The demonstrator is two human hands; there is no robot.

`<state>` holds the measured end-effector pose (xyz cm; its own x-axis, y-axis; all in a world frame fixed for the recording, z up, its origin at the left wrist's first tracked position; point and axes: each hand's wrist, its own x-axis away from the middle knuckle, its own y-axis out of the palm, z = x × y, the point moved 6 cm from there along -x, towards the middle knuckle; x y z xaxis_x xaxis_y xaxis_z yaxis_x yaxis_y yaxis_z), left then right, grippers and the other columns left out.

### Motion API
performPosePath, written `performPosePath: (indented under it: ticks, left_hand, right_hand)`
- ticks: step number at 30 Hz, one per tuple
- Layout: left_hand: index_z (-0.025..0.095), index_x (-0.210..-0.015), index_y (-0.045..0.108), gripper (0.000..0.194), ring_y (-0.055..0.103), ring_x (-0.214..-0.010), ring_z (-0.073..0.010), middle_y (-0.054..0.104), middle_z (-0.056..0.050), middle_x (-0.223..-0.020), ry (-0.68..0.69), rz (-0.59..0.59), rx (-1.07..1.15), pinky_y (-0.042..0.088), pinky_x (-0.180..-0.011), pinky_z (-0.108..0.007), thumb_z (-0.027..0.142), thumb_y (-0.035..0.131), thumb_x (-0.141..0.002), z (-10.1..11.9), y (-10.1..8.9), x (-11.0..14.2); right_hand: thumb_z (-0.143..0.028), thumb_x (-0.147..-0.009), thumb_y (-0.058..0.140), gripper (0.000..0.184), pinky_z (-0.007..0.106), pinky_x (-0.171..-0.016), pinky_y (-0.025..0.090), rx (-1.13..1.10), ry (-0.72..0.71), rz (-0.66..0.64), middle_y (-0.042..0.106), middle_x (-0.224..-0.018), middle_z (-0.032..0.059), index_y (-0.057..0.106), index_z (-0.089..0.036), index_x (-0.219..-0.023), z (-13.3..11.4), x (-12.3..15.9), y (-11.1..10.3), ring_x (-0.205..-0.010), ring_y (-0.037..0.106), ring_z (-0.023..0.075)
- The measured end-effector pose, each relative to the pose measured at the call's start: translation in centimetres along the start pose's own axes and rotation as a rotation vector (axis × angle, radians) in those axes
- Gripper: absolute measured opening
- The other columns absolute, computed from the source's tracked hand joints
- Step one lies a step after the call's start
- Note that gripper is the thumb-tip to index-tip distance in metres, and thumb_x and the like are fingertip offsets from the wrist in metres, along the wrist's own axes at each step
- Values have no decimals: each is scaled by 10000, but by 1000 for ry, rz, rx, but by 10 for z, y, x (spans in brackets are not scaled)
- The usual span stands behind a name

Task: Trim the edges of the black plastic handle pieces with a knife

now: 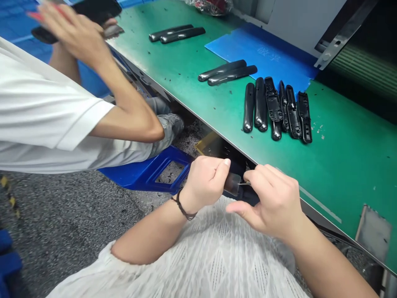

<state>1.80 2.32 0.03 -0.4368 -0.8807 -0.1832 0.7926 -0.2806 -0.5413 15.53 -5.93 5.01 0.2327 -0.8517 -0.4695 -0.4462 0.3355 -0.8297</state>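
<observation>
My left hand (206, 180) is closed in front of my lap, thumb on top, around a flat smoky translucent piece (232, 184) whose end sticks out to the right. My right hand (276, 200) has its fingers curled round a thin metal blade (243, 183), with the thumb held apart. The blade's tip meets the right edge of the translucent piece; its handle is hidden in my fingers. Beyond my hands, several glossy black elongated plastic shells (248, 107) lie on the green table (192, 97), some showing their ribbed insides (274, 103).
Two more pairs of black shells (228, 72) (182, 34) lie farther left. A blue sheet (248, 45) covers the back. At left, a co-worker's hands (80, 41) hold a black part (97, 10). A blue stool (149, 171) stands below; a grey plate (374, 231) lies at right.
</observation>
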Motion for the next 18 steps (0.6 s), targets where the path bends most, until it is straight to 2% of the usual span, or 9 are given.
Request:
performPosePath:
  ticks: [4,9,14,18]
  left_hand:
    - [179,-533,407,533,314,-472,-106,388,13,-488,46,15,-31,191,-530,-330,345,412,-1040,4,-2,1]
    - [175,-529,396,540,310,-468,-101,380,14,-487,24,17,-50,191,-532,-329,345,403,-1041,3,-2,1]
    - [180,-530,349,548,287,-475,-103,345,13,-493,-76,-20,-48,171,-528,-331,382,401,-1037,-3,3,0]
    - [187,-546,359,598,310,-505,-110,376,7,-513,-207,-140,62,212,-520,-309,492,333,-1059,-7,9,0]
  right_hand:
    - [-696,-1022,408,591,325,-571,244,49,5,-16,465,-653,3,544,-202,-727,-3,-5,3,-627,348,146]
    - [-657,-1022,459,580,339,-553,170,161,-57,38,421,-626,-4,472,-209,-653,-7,-5,0,-619,281,147]
    - [-604,-1017,519,533,351,-553,166,311,-161,145,394,-593,-3,515,-216,-652,-11,-1,1,-619,263,159]
    - [-590,-982,601,470,349,-551,165,388,-236,231,406,-580,-10,565,-219,-696,-11,4,4,-614,279,157]
